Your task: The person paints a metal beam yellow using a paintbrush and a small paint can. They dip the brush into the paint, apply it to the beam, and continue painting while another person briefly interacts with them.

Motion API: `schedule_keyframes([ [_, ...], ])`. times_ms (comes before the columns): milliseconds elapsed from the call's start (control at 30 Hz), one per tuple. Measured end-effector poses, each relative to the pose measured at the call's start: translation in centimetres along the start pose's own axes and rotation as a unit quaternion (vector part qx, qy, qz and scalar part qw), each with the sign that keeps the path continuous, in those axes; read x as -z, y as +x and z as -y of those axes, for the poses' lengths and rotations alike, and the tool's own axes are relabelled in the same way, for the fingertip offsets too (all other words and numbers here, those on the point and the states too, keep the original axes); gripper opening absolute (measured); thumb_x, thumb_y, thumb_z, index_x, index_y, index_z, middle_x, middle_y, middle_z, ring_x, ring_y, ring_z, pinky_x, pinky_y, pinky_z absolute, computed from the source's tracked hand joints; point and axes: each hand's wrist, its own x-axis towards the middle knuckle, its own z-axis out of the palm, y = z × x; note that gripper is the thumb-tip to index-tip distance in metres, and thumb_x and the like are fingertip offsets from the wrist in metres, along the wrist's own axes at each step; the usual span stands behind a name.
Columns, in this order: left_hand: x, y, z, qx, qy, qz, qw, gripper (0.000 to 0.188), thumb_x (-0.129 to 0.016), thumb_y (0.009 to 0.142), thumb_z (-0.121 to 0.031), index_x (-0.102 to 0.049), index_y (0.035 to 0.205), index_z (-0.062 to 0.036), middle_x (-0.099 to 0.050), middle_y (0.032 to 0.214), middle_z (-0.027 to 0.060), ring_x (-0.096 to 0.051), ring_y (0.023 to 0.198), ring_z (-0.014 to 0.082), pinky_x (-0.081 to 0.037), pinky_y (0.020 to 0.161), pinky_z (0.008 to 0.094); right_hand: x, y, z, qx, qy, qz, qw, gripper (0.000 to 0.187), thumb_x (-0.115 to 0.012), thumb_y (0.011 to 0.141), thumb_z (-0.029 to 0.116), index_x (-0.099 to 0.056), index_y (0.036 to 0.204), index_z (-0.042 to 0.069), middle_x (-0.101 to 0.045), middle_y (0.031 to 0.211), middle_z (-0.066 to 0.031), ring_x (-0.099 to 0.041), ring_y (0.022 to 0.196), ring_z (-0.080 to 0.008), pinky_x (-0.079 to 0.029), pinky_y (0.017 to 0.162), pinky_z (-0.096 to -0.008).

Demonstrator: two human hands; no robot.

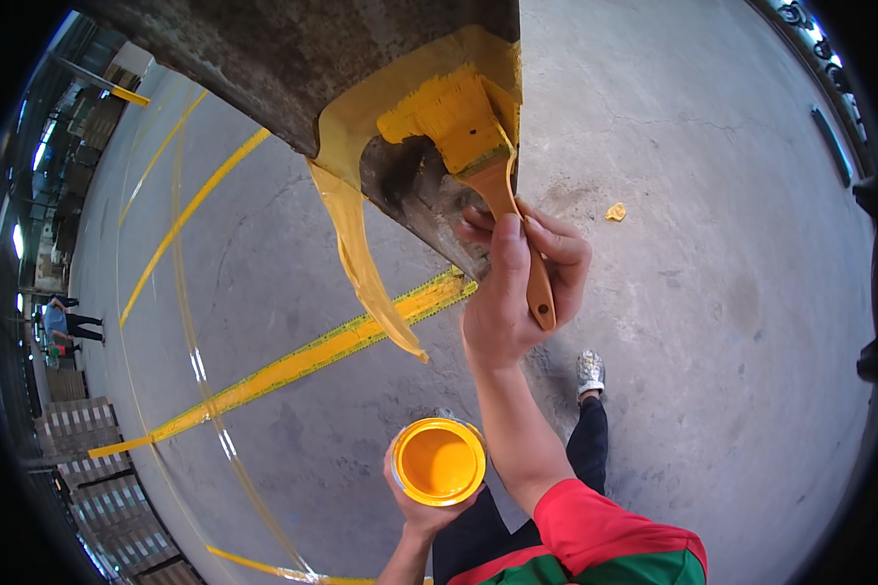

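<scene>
My right hand [527, 263] is closed round the wooden handle of a paintbrush [502, 185]. Its bristles, loaded with yellow paint, press against a dark, worn steel beam or post [263, 68]. Fresh yellow paint [424, 112] covers a patch there, bordered by tan masking tape [341, 132]. A loose strip of that tape [366, 268] hangs down from the edge, smeared with yellow. Lower down, my left hand [424, 512] grips an open can of yellow paint [439, 463] from below and the side, holding it upright near my body.
Yellow lines, one wide taped stripe [312, 363] among them, cross the grey concrete floor [712, 292]. A small yellow scrap [616, 212] lies right of the beam. Stacked pallets [107, 478] and a distant person [63, 320] are at far left. My shoe [590, 370] shows below.
</scene>
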Motion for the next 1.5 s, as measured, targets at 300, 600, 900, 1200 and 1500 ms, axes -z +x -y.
schedule_keyframes([
  [300,-0.7,0.6,-0.2,-0.031,-0.037,-0.017,0.999,0.124,-0.102,0.056,-0.030,-0.026,0.150,-0.0014,-0.042,0.147,0.0169,-0.049,0.135,0.0301,-0.039,0.116,0.0443,2.2,0.2,5.6,0.031,0.030,0.028,0.999,0.013,-0.057,0.098,-0.005,-0.048,0.106,-0.002,-0.064,0.110,-0.0231,-0.076,0.083,-0.0308,-0.066,0.069,-0.0341],
  [600,-1.2,1.3,-1.4,-0.054,-0.030,-0.020,0.998,0.124,-0.102,0.058,-0.029,-0.025,0.151,-0.0011,-0.043,0.147,0.0171,-0.051,0.133,0.0304,-0.041,0.115,0.0436,0.9,-0.4,3.5,0.041,-0.084,0.062,0.994,0.009,-0.058,0.099,-0.004,-0.049,0.101,-0.002,-0.065,0.107,-0.0211,-0.076,0.082,-0.0286,-0.066,0.068,-0.0344],
  [900,-0.8,0.6,-0.6,-0.031,-0.026,-0.014,0.999,0.124,-0.102,0.057,-0.027,-0.025,0.151,-0.0007,-0.043,0.148,0.0177,-0.051,0.134,0.0299,-0.040,0.115,0.0431,-1.0,0.1,1.6,0.030,-0.072,0.050,0.996,0.013,-0.061,0.094,-0.009,-0.049,0.094,-0.005,-0.061,0.102,-0.0191,-0.076,0.079,-0.0239,-0.066,0.067,-0.0305],
  [1200,-0.9,0.5,-0.8,-0.026,-0.037,-0.018,0.999,0.124,-0.101,0.059,-0.029,-0.024,0.151,-0.0010,-0.044,0.147,0.0173,-0.051,0.133,0.0297,-0.040,0.115,0.0435,0.3,0.0,2.6,0.055,-0.020,0.047,0.997,0.014,-0.061,0.096,-0.007,-0.047,0.097,-0.004,-0.063,0.103,-0.0208,-0.076,0.078,-0.0242,-0.066,0.066,-0.0317],
  [1500,-1.1,0.4,-0.2,-0.030,-0.039,-0.030,0.998,0.122,-0.101,0.058,-0.030,-0.027,0.150,-0.0014,-0.043,0.147,0.0164,-0.050,0.134,0.0298,-0.040,0.115,0.0434,0.9,0.8,4.5,0.066,-0.010,0.032,0.997,0.011,-0.059,0.098,-0.005,-0.049,0.095,-0.003,-0.065,0.100,-0.0183,-0.076,0.078,-0.0236,-0.065,0.066,-0.0311],
])
